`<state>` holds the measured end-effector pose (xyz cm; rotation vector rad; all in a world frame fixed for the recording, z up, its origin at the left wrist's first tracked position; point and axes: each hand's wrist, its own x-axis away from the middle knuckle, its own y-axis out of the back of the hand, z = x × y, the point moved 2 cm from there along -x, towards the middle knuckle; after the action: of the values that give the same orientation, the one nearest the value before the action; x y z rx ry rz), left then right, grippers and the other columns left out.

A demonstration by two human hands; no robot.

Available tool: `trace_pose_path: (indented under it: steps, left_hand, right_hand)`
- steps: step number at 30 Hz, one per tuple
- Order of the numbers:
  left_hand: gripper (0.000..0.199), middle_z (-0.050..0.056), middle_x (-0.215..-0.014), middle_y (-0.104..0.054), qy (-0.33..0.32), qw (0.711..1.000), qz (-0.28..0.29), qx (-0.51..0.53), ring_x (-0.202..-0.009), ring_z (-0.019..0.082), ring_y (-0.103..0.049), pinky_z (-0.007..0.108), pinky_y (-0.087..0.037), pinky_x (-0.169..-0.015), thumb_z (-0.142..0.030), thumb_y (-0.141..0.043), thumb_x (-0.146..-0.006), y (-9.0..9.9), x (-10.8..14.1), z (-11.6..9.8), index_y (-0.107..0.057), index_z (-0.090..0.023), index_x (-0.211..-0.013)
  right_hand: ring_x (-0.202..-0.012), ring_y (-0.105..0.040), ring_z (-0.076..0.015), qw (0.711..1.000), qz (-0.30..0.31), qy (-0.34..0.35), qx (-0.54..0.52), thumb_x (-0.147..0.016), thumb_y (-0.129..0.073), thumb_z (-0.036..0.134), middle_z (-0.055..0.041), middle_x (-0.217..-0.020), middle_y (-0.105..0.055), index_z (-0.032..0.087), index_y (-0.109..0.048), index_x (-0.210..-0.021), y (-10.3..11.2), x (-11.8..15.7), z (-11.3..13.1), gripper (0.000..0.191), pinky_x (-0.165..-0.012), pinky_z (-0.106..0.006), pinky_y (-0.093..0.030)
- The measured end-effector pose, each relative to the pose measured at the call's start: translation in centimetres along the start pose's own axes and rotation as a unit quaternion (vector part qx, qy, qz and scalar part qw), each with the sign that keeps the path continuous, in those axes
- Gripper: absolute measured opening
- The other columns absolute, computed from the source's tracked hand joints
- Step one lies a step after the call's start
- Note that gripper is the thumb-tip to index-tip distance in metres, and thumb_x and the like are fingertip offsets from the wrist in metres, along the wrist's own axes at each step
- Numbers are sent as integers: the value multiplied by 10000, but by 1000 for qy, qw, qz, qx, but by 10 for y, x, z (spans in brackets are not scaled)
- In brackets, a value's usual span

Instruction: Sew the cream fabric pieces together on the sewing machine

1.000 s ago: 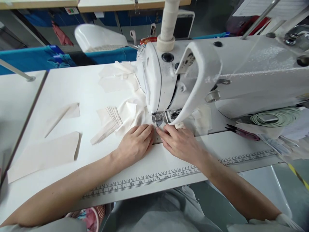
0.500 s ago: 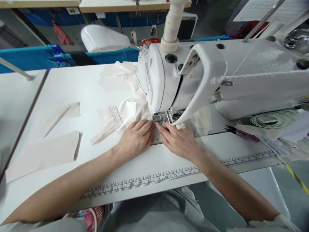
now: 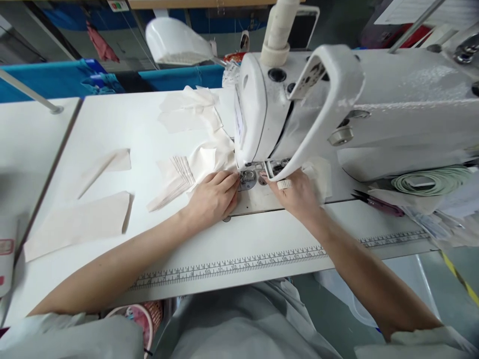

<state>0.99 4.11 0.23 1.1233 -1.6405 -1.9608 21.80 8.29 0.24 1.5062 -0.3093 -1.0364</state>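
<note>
My left hand [image 3: 215, 197] lies at the left of the needle plate [image 3: 258, 199], fingers bent and pressed together on the edge of a crumpled cream fabric piece [image 3: 207, 158]. This fabric runs back along the left of the white sewing machine [image 3: 254, 109]. My right hand [image 3: 299, 194] is on the other side of the presser foot [image 3: 247, 177], reaching under the machine's white curved guard [image 3: 329, 124]. The guard and a small ribbed knob [image 3: 284, 184] cover most of its fingers, so its grip is hidden. Pale cloth [image 3: 318, 177] lies just beyond it.
Left on the table are a pleated stack of cream pieces [image 3: 172, 182], a folded piece [image 3: 107, 169] and a larger flat piece [image 3: 80, 222]. Rightward lie thread snips [image 3: 379, 203] and a pale green coil [image 3: 430, 180]. A printed ruler [image 3: 239, 267] follows the front edge.
My right hand has drawn away from my left hand, moving right and under the guard, leaving the needle plate uncovered between them. The left hand stays by the fabric. The view has shifted slightly.
</note>
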Motion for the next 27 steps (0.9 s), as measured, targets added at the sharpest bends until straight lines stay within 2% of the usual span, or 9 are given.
trace_pose_path:
  steps: [3,7,11,13,17,20,23,25,27]
  left_hand:
    - [318,144,-1225,-666,4,1000,10,-5,-1108,273,-604,400,-531,-854,-196,-450,-972,-1,0,-2,-629,-67,-1200]
    - [344,135,-1278,-643,16,999,24,-17,-1113,265,-597,387,-516,-855,-236,-415,-995,-2,0,-2,-618,-77,-1222]
    - [334,140,-1256,-635,30,999,33,-19,-1143,262,-568,387,-486,-908,-252,-421,-995,4,-3,-1,-609,-80,-1212]
    - [325,144,-1202,-639,63,997,44,-32,-1102,267,-571,386,-490,-861,-245,-408,-998,8,-7,1,-601,-86,-1206]
    - [288,148,-1095,-645,164,980,109,-22,-975,248,-596,360,-507,-785,-182,-367,-987,9,-19,18,-609,-83,-1109]
    - [345,156,-1306,-589,178,977,113,12,-1148,252,-563,363,-500,-905,-139,-366,-972,10,-28,37,-535,-84,-1267]
    - [408,149,-1466,-477,197,975,83,54,-1276,235,-511,344,-468,-985,-160,-366,-985,22,-23,55,-465,-102,-1377]
    - [374,147,-1381,-545,249,965,63,62,-1162,211,-588,304,-494,-889,-191,-396,-978,37,-8,63,-528,-106,-1318]
    - [269,102,-1117,-665,333,939,79,42,-904,185,-650,284,-487,-713,-220,-426,-958,51,16,68,-652,-140,-1081]
  right_hand:
    - [-661,-577,-180,998,-57,-14,6,-990,-468,268,-43,-674,-646,176,-648,-765,-1,1,-1,302,-674,-309,-394]
    - [-619,-566,-170,997,-81,9,15,-985,-504,354,-23,-625,-637,195,-616,-689,3,3,-1,354,-688,-318,-390]
    - [-591,-560,-166,992,-112,58,19,-960,-549,303,-17,-585,-614,199,-617,-667,11,3,1,318,-678,-312,-392]
    - [-550,-534,-158,988,-119,90,39,-951,-555,272,-5,-555,-594,201,-634,-679,14,3,3,292,-663,-305,-397]
    - [-506,-498,-149,983,-126,131,35,-948,-558,249,1,-524,-583,194,-666,-711,15,3,5,266,-646,-301,-406]
    - [-537,-536,-153,980,-117,156,34,-948,-561,237,-11,-571,-635,178,-682,-755,14,4,6,235,-672,-304,-420]
    - [-539,-547,-148,980,-106,168,29,-962,-536,230,-11,-598,-660,174,-680,-759,15,6,7,255,-690,-305,-422]
    - [-520,-536,-146,981,-104,164,25,-972,-514,227,-1,-561,-637,175,-676,-742,15,7,8,286,-687,-305,-416]
    - [-510,-533,-143,982,-103,159,20,-977,-501,223,9,-534,-618,169,-680,-751,17,8,9,293,-690,-301,-413]
